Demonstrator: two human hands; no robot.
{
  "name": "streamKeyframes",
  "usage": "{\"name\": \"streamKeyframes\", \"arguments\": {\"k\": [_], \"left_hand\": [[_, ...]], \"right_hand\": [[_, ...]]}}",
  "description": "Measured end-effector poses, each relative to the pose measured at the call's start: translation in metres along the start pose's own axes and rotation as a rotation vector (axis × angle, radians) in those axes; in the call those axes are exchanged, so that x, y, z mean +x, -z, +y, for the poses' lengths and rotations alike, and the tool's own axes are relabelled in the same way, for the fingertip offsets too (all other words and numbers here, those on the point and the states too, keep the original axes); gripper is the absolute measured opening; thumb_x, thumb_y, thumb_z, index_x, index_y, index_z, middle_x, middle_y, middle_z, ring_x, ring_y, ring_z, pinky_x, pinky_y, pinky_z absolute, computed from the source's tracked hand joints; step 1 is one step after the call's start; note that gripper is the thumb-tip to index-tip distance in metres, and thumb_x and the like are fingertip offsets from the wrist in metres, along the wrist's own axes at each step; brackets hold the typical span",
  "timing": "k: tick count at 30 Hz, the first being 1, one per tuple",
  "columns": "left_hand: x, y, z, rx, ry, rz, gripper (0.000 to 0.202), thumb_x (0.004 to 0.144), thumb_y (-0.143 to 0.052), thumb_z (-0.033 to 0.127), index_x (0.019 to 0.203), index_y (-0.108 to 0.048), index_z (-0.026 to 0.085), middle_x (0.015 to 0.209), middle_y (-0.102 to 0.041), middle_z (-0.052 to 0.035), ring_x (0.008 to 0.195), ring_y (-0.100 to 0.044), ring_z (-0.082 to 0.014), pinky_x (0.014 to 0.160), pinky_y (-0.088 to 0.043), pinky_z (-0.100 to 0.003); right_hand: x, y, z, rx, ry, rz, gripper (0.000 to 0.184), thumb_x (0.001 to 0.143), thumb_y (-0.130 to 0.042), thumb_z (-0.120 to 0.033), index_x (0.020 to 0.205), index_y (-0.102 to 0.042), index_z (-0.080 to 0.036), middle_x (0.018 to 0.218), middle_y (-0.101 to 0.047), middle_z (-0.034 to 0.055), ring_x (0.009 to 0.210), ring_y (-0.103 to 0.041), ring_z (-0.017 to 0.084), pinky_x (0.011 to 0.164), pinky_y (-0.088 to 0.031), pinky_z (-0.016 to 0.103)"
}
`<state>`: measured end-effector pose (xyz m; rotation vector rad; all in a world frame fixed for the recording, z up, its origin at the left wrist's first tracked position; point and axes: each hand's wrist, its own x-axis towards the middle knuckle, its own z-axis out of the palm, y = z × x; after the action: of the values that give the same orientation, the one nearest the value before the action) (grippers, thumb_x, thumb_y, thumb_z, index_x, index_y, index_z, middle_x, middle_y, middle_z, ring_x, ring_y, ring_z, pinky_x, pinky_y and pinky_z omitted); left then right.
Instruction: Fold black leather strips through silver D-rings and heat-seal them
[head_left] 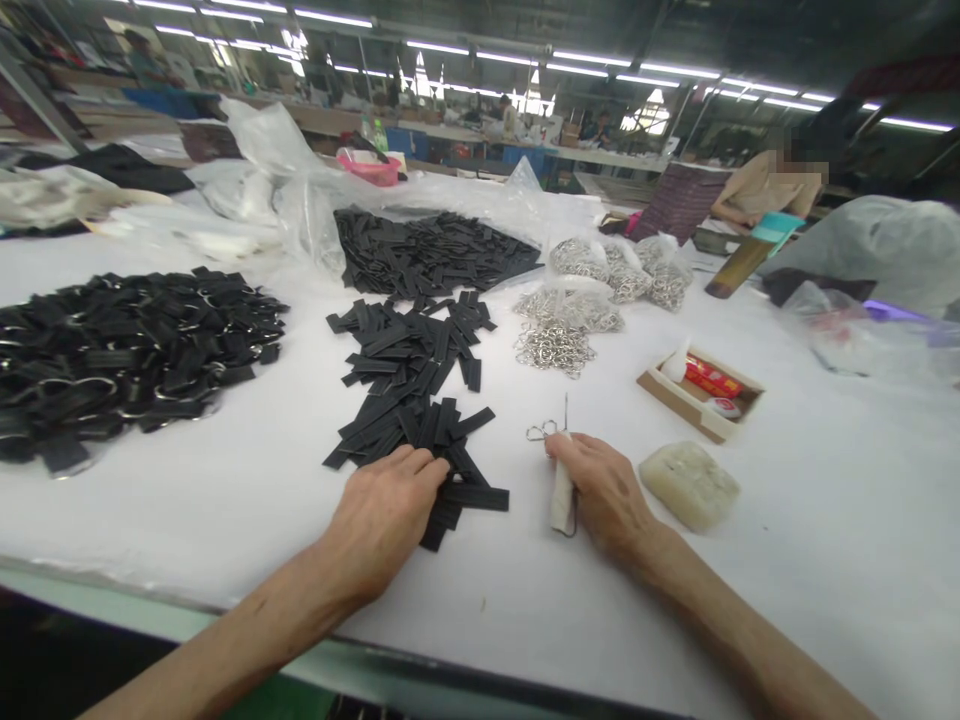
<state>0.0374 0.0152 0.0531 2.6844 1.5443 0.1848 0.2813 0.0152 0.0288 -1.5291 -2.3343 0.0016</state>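
My left hand [386, 515] is closed over the near end of a pile of short black webbing strips [397, 425]. One black strip [480, 497] sticks out to the right from under its fingertips, which are partly hidden. My right hand [607, 490] is wrapped round the white handle of an awl-like tool [562, 500], its thin metal spike pointing away from me. At that thumb, a bent silver wire ring [537, 433] shows; whether the fingers pinch it, I cannot tell. Loose silver rings [555, 348] lie in a heap beyond the right hand.
To the left is a big heap of black strips with metal rings [127, 350]. Bagged rings [622, 268] lie at the back. A cardboard box [686, 395], a pale waxy block [690, 485] and a bottle [750, 255] stand right. A person [772, 190] sits beyond.
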Motion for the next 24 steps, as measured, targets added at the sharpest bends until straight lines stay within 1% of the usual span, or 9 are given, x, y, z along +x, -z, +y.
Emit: {"name": "streamKeyframes", "arguments": {"k": [3,5,7,9,13,15,18,22,24], "left_hand": [[-0.002,0.003,0.001,-0.309,0.129,0.091,0.023,0.088,-0.042,0.019,0.089,-0.065,0.018,0.079,-0.068,-0.0048,0.075,-0.061,-0.0216,0.065,-0.047,-0.031],[-0.001,0.007,0.006,-0.601,0.239,0.096,0.021,0.088,-0.045,0.026,0.086,-0.065,0.019,0.073,-0.067,-0.0018,0.065,-0.06,-0.0174,0.061,-0.047,-0.028],[0.002,0.012,0.014,-0.924,0.339,0.032,0.02,0.086,-0.047,0.028,0.079,-0.063,0.019,0.069,-0.064,-0.0003,0.06,-0.059,-0.0149,0.056,-0.048,-0.025],[0.006,0.013,0.023,-1.227,0.402,-0.066,0.018,0.083,-0.051,0.028,0.073,-0.061,0.017,0.069,-0.063,-0.0009,0.063,-0.06,-0.0153,0.055,-0.05,-0.023],[0.01,0.005,0.033,-1.625,0.458,-0.272,0.014,0.078,-0.058,0.025,0.071,-0.061,0.014,0.071,-0.064,-0.0034,0.066,-0.063,-0.0168,0.054,-0.054,-0.024],[0.01,-0.001,0.035,-1.721,0.475,-0.309,0.011,0.077,-0.059,0.023,0.075,-0.064,0.013,0.072,-0.066,-0.0044,0.065,-0.064,-0.0163,0.054,-0.054,-0.024],[0.01,-0.007,0.038,-1.76,0.486,-0.337,0.011,0.075,-0.059,0.021,0.077,-0.066,0.012,0.073,-0.067,-0.0058,0.066,-0.065,-0.0162,0.055,-0.055,-0.024],[0.013,-0.005,0.044,-1.676,0.464,-0.41,0.014,0.073,-0.057,0.021,0.073,-0.066,0.01,0.069,-0.066,-0.0065,0.06,-0.063,-0.015,0.05,-0.052,-0.022],[0.015,-0.003,0.046,-1.623,0.435,-0.444,0.015,0.073,-0.056,0.022,0.07,-0.065,0.01,0.066,-0.064,-0.0053,0.054,-0.06,-0.0132,0.047,-0.051,-0.021]], "right_hand": [[0.001,-0.005,-0.003,-0.103,0.098,-0.023,0.02,0.085,-0.042,-0.004,0.079,-0.056,-0.017,0.075,-0.059,0.0069,0.073,-0.051,0.021,0.063,-0.037,0.027],[0.001,-0.007,-0.005,-0.153,0.14,-0.024,0.022,0.083,-0.043,-0.001,0.079,-0.057,-0.016,0.076,-0.059,0.0084,0.073,-0.05,0.022,0.062,-0.035,0.028],[0.003,-0.009,-0.006,-0.179,0.162,-0.019,0.023,0.081,-0.044,0.002,0.078,-0.057,-0.017,0.075,-0.059,0.0085,0.071,-0.05,0.022,0.06,-0.034,0.028],[0.005,-0.009,-0.006,-0.181,0.168,-0.007,0.023,0.079,-0.045,0.003,0.076,-0.056,-0.017,0.073,-0.058,0.0078,0.069,-0.05,0.021,0.057,-0.033,0.028],[0.003,-0.004,-0.002,-0.103,0.119,0.045,0.021,0.078,-0.045,0.001,0.075,-0.053,-0.018,0.067,-0.056,0.0044,0.061,-0.05,0.019,0.053,-0.033,0.026],[-0.001,0.002,-0.002,-0.031,0.052,0.086,0.021,0.078,-0.042,0.001,0.08,-0.051,-0.018,0.063,-0.054,0.0012,0.057,-0.05,0.017,0.051,-0.035,0.024],[-0.007,0.015,-0.009,0.118,-0.075,0.149,0.018,0.084,-0.038,-0.005,0.09,-0.047,-0.019,0.066,-0.056,-0.0017,0.057,-0.054,0.014,0.051,-0.038,0.021],[-0.009,0.036,-0.026,0.685,-0.258,0.131,0.007,0.089,-0.045,-0.018,0.085,-0.049,-0.022,0.079,-0.063,-0.0011,0.072,-0.059,0.014,0.061,-0.043,0.022],[-0.009,0.043,-0.031,0.805,-0.291,0.075,0.006,0.087,-0.048,-0.018,0.083,-0.052,-0.022,0.078,-0.063,-0.0018,0.073,-0.057,0.014,0.061,-0.041,0.022]]}}
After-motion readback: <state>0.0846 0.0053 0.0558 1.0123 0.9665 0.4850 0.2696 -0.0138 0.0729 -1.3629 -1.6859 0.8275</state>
